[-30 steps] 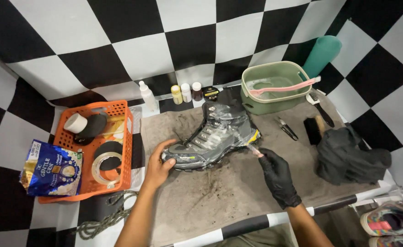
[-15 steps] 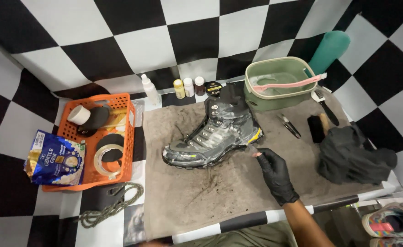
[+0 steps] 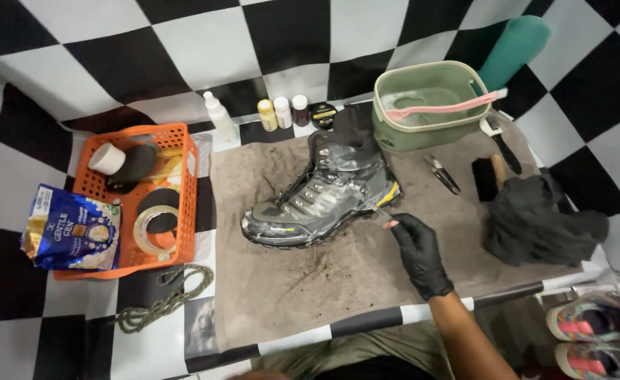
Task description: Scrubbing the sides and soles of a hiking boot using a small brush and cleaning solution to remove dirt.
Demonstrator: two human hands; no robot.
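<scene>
One gloved right hand (image 3: 421,252) pinches a small brush (image 3: 387,219) in a closed grip, just right of the muddy boot (image 3: 324,193) (left hand out of view).

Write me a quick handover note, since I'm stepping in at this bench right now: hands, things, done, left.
Right hand, black-gloved, pinches a small thin brush at the heel of the muddy grey hiking boot.
Left hand: out of view.
The boot lies on its side on the soiled grey towel. Green wash tub with a pink brush stands behind it.
Done: loose dirt lies on the towel.
Left: the boot looks dirty.
</scene>
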